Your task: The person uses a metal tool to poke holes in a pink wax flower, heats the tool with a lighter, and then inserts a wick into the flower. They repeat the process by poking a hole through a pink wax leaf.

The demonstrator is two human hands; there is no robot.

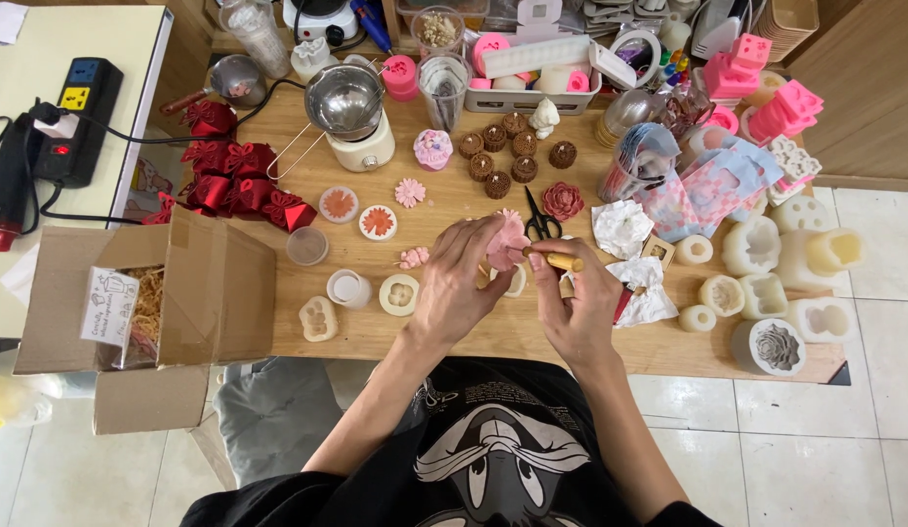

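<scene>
L hand [461, 283]: over desk centre, fingers curled round a pink flower [507, 244], pinching it from its left side; flower held up off the desk.
R hand [576, 303]: just right of L, fingers pressed together on a wood-handled tool [556, 260], pen-style grip.
Tool axis: lies roughly left-right, tip pointing left into the flower's right side; handle end sticks out right past the fingers.
Key relation: flower sits left of and a bit above the R fingers, touching the tool tip; L hand is the nearer one, it carries the flower. Hands nearly touching.
Flower pos: above desk [473, 342] mid-front, just beside black scissors [542, 222], which lie behind it.
Near L hand: small pink piece [413, 258] on desk; round white moulds [399, 294] to the left.
Near R hand: crumpled white paper [649, 293] to the right; red bit under it, can't tell what.
Further back: brown cupcake shapes [498, 156], dark red rose [563, 201], steel pot [344, 98] on a white base.
Right side: white silicone moulds [795, 283], pink moulds [766, 88] behind.
Left side: open cardboard box [181, 293], red gift boxes [234, 181], power strip [78, 117] on the next table.
Tool tip: hidden by petals, shape unclear.
</scene>
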